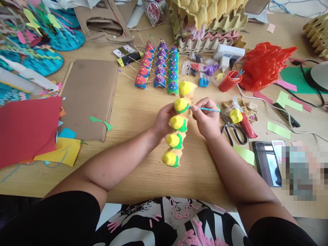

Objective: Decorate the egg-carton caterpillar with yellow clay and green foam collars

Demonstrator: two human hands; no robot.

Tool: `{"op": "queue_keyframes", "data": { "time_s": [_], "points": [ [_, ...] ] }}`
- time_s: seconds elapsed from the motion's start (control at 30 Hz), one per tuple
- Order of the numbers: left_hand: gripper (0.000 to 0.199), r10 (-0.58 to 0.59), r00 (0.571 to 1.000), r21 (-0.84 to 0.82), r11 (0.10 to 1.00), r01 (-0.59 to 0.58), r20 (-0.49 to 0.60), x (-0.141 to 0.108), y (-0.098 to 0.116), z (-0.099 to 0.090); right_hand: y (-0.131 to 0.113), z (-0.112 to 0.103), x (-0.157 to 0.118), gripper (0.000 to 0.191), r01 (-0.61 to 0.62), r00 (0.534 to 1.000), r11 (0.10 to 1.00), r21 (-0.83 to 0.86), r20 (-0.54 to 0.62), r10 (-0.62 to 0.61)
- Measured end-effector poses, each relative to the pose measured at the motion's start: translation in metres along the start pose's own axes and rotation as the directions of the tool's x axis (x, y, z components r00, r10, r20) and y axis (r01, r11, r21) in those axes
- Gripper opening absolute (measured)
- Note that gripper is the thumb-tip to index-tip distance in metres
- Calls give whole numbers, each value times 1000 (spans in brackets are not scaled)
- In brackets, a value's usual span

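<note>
Yellow-painted cups, five in a row, ran along a strip of egg carton (176,136) that the person held just above the wooden table (143,112); each cup carried a patch of green on its right side. The strip's long axis ran almost straight away from the body, its near end low toward the table edge and its far end leaning slightly right; so it lay between the two hands, not to one side of them.

The left hand (162,120) was closed round the strip from the left, at about the second and third cups from the far end, fingers hidden behind the carton and thumb toward the front; the right hand (206,118) was pinched shut on a thin blue stick (205,109), which lay crosswise to the strip, roughly level, its tip touching or very nearly touching the second cup from the far end; whether it had pierced the cup could not be told. Both hands were thus equally close to the strip, the right one meeting it only through the stick.

Beyond the hands stood three rows of painted cups (159,68) in red, purple and blue with sticks in them; to the right lay scissors (234,131), a red cup (229,82) and a phone (266,162); red paper (28,128) lay far left.
</note>
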State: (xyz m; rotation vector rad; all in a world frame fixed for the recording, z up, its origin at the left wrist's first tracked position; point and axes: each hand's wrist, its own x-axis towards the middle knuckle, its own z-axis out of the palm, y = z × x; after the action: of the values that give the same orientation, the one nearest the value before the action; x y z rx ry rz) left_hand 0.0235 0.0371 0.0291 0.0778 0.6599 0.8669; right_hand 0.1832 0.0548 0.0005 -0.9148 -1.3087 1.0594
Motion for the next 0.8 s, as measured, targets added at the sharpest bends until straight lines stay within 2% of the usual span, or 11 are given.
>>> {"op": "queue_keyframes", "data": {
  "time_s": [0.23,0.43,0.63,0.8],
  "points": [
    [26,75,997,75,994,-76,22,0,-3,-1,-2,1,1,55,-68,998,993,96,23,66],
    [24,63,998,80,995,-63,4,-1,0,1,-7,1,0,50,-144,989,976,165,46,138],
    [21,91,996,32,995,-91,-9,0,-1,3,-16,5,1,54,-261,963,926,272,145,229],
    [24,73,997,66,995,-71,-19,-5,-2,8,-20,7,1,56,-248,966,925,287,148,213]
  ]
}}
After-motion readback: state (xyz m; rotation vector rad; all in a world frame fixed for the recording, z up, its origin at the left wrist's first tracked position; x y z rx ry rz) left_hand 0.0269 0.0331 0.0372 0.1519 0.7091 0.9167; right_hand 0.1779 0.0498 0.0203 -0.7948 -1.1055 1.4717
